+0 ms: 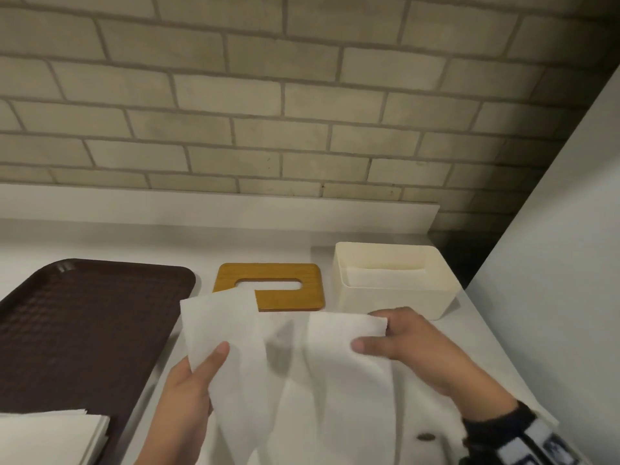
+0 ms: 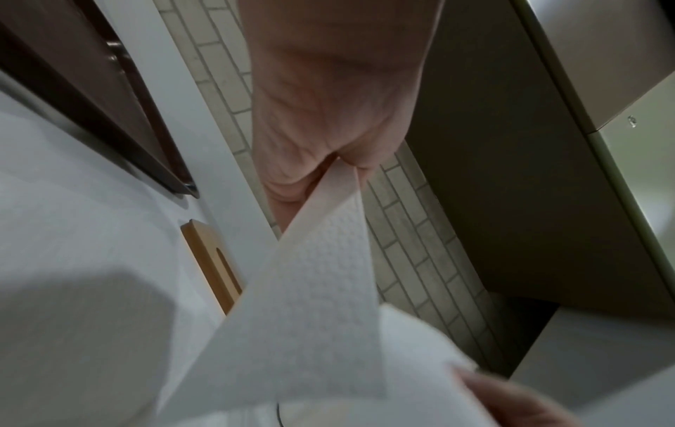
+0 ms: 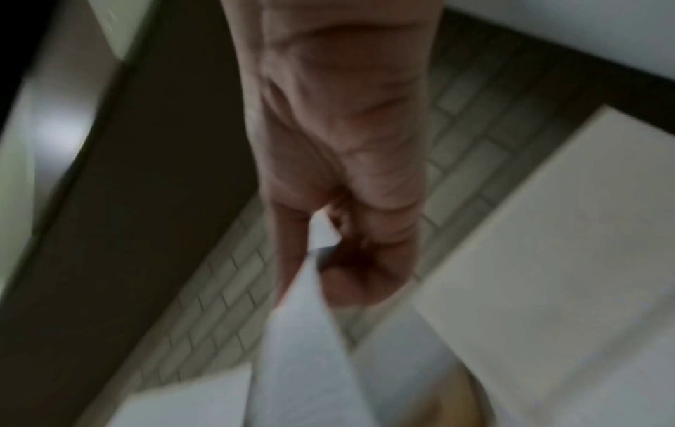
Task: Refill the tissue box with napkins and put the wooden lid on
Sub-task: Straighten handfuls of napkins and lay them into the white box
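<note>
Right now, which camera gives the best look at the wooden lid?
The head view: the wooden lid lies flat on the counter between the brown tray and the tissue box, its slot visible, one corner hidden by the napkin. The left wrist view shows only its edge; the right wrist view, a tan blur.

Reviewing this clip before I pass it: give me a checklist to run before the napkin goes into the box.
1. Left hand grips the napkin: ok.
2. Right hand pinches the napkin's other edge: ok.
3. Tissue box open at the top: ok.
4. Napkin folded to fit the box: not ok, it is spread out.
5. Wooden lid off the box, lying on the counter beside it: ok.
6. Room left in the box: cannot tell.
</note>
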`<control>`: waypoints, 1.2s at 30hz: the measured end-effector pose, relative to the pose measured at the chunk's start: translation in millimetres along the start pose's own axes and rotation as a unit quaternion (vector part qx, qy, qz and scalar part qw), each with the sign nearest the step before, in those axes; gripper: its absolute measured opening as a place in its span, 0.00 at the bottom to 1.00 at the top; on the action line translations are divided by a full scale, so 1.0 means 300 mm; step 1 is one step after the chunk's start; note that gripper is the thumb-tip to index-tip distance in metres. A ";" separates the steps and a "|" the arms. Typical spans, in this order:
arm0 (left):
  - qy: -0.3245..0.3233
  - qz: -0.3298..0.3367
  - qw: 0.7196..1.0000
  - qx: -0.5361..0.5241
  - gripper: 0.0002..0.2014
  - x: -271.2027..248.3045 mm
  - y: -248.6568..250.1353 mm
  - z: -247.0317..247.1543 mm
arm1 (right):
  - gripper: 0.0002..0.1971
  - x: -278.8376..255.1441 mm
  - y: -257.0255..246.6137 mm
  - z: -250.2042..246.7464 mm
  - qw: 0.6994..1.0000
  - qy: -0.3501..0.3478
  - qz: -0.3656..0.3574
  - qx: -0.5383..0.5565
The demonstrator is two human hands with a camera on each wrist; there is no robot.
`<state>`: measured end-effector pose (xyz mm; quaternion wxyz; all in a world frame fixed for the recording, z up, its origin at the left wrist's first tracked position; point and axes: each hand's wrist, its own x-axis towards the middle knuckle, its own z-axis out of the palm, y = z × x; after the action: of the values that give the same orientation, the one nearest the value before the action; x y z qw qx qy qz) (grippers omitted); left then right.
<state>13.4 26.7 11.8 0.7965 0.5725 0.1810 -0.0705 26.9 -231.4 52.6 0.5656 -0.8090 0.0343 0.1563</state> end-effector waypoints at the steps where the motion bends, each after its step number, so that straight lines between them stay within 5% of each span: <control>1: -0.011 0.003 1.000 -0.001 0.06 -0.001 0.009 0.014 | 0.10 -0.039 -0.051 -0.031 0.997 -0.059 -0.030 0.025; 5: -0.075 -0.019 0.996 0.037 0.07 -0.031 0.020 0.116 | 0.13 -0.102 -0.167 -0.076 0.969 -0.163 -0.098 0.160; 13: -0.097 -0.064 0.992 0.041 0.11 -0.055 -0.002 0.258 | 0.04 0.014 -0.067 0.041 0.989 0.095 -0.101 0.054; 16: -0.105 -0.096 0.990 0.006 0.17 -0.057 -0.003 0.274 | 0.06 0.030 -0.038 0.041 0.987 0.125 -0.093 0.048; 19: -0.137 -0.080 0.986 0.040 0.11 -0.061 -0.016 0.283 | 0.05 0.037 -0.030 0.037 0.987 0.128 -0.094 0.011; 23: -0.102 -0.062 0.991 0.066 0.08 -0.049 -0.021 0.238 | 0.10 0.026 -0.002 -0.036 0.985 0.148 -0.089 -0.009; 27: -0.055 -0.002 0.993 0.105 0.24 -0.040 0.000 0.143 | 0.02 -0.004 0.107 -0.146 0.967 0.192 -0.022 -0.164; 30: -0.032 -0.035 0.998 0.032 0.31 -0.022 0.009 0.106 | 0.07 -0.017 0.216 -0.169 0.948 0.142 0.017 -0.285; 36: -0.061 -0.067 0.996 -0.006 0.25 -0.013 -0.009 0.119 | 0.20 -0.052 0.318 -0.133 0.872 -0.069 -0.004 -0.485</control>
<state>16.4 -8.2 20.7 0.8029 0.5490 0.1705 -0.1578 -1.4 -304.5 -16.8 0.1035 -0.9689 -0.0883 0.2066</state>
